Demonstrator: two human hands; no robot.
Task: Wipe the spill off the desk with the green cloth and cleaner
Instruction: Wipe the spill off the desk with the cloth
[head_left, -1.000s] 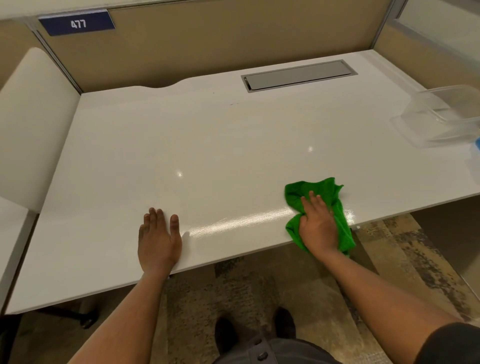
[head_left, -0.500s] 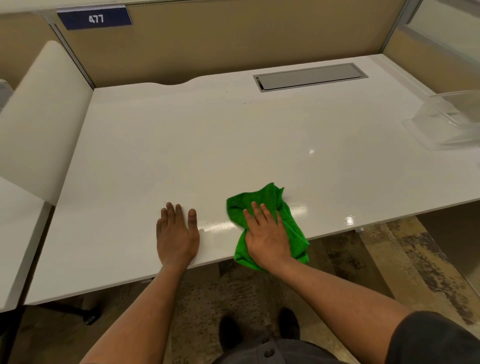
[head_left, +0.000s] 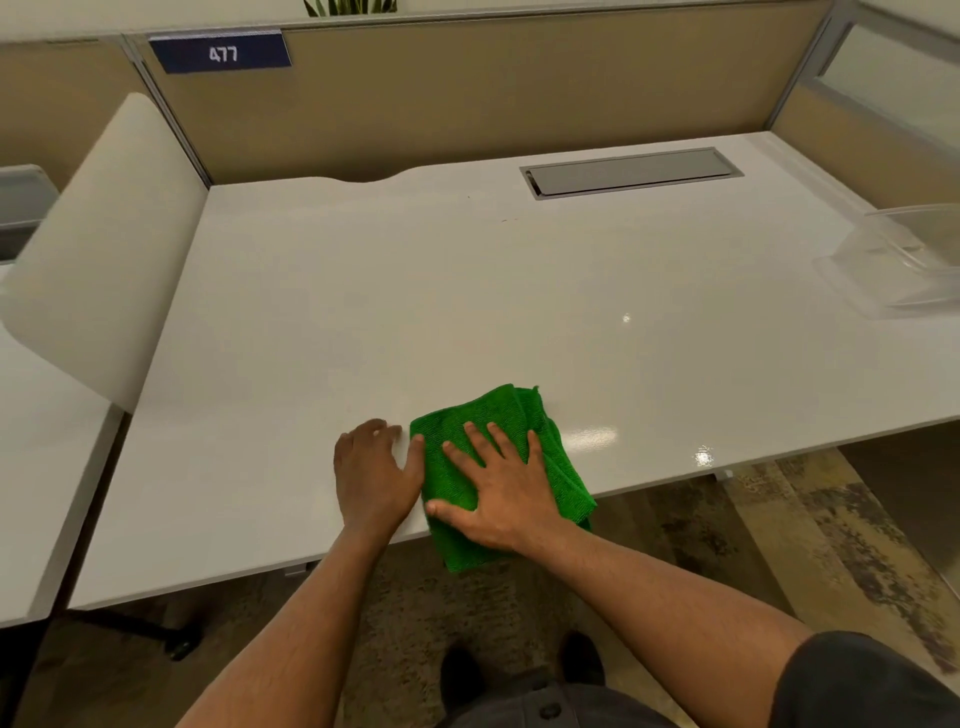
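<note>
The right hand (head_left: 506, 486) lies flat with fingers spread wide, pressing down on the green cloth (head_left: 498, 467) without gripping it. The left hand (head_left: 371, 475) rests palm-down just left of the cloth, fingers loosely extended (its thumb tip touches the cloth's left edge) and holds nothing. The cloth sits at the near edge of the white bench (head_left: 415, 291), and its lower part hangs over that edge.

The bench surface is glossy, with a shiny streak (head_left: 592, 435) just right of the cloth. Beyond the cloth, at the back of the bench, is a grey cable hatch (head_left: 631, 171), then a tan partition (head_left: 493, 88) bearing a blue plate marked 477 (head_left: 222, 52). Far right of the cloth stands a clear plastic container (head_left: 906, 260), cut off by the frame. Left of the cloth, a white curved divider (head_left: 109, 249) rises at the bench's side. Patterned carpet (head_left: 779, 530) lies below.
</note>
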